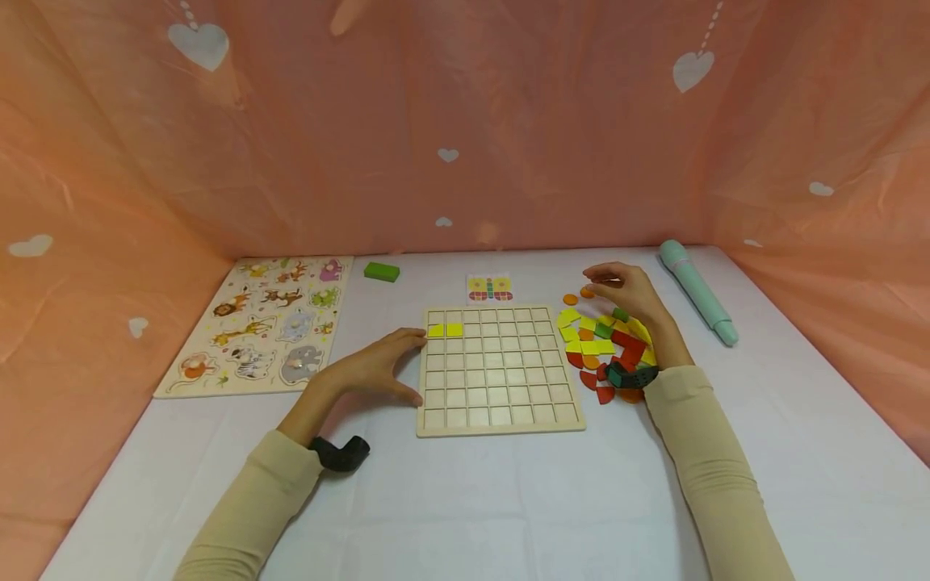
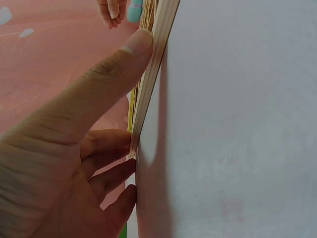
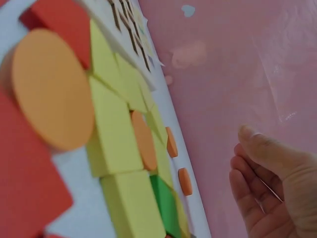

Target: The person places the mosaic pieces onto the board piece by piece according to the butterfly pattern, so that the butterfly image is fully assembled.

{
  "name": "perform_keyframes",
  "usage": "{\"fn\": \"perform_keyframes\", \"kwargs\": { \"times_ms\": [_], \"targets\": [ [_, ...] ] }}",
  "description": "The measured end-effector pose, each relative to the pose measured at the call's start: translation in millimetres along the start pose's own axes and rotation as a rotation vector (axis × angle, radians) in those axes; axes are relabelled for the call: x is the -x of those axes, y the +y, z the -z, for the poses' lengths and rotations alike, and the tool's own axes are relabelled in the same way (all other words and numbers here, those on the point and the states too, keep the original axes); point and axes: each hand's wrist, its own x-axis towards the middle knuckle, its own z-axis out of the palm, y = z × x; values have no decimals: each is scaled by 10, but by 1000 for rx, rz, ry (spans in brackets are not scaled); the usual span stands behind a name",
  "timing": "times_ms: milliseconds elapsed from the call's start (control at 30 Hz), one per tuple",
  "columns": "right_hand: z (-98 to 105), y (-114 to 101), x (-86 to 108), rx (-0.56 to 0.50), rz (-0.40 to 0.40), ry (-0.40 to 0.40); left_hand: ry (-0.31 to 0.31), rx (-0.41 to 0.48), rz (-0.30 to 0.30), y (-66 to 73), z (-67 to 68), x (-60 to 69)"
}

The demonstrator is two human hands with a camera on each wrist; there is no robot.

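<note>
A wooden grid board [image 1: 475, 375] lies flat in front of me, with two yellow squares [image 1: 446, 330] side by side in its upper left cells. My left hand [image 1: 374, 369] touches the board's left edge, thumb low and fingertips higher up; the left wrist view shows the thumb [image 2: 137, 43] against the wooden rim. Over the far side of a pile of coloured pieces [image 1: 596, 347] hovers my right hand [image 1: 630, 289], its fingers loosely bent. In the right wrist view nothing shows between the fingers, and yellow blocks [image 3: 116, 129] and orange discs [image 3: 54, 89] lie below.
Behind the board lies a small butterfly pattern card [image 1: 490, 288]. An animal puzzle board [image 1: 272, 327] is on the left, near a green block [image 1: 382, 272]. At the right back rests a mint-green cylindrical object [image 1: 699, 293]. A pink curtain [image 1: 465, 121] encloses the white table.
</note>
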Motion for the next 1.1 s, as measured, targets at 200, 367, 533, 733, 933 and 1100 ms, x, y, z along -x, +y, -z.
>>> {"fn": "perform_keyframes", "kwargs": {
  "times_ms": [200,367,533,733,933,1100],
  "targets": [
    [-6,33,11,-20,-28,-22,-2,3,7,-6,-3,1],
    [-18,38,16,-30,-27,-38,-3,1,7,-8,-4,2],
    [-31,51,29,-21,-26,-86,-1,9,11,-15,-7,-2],
    [-84,110,28,-66,-70,-265,-1,9,15,-15,-6,0],
    [-128,157,3,-93,-79,-330,-2,13,18,-4,-5,1],
    [-141,133,11,-69,-32,-338,-3,8,23,-3,-6,1]
  ]
}}
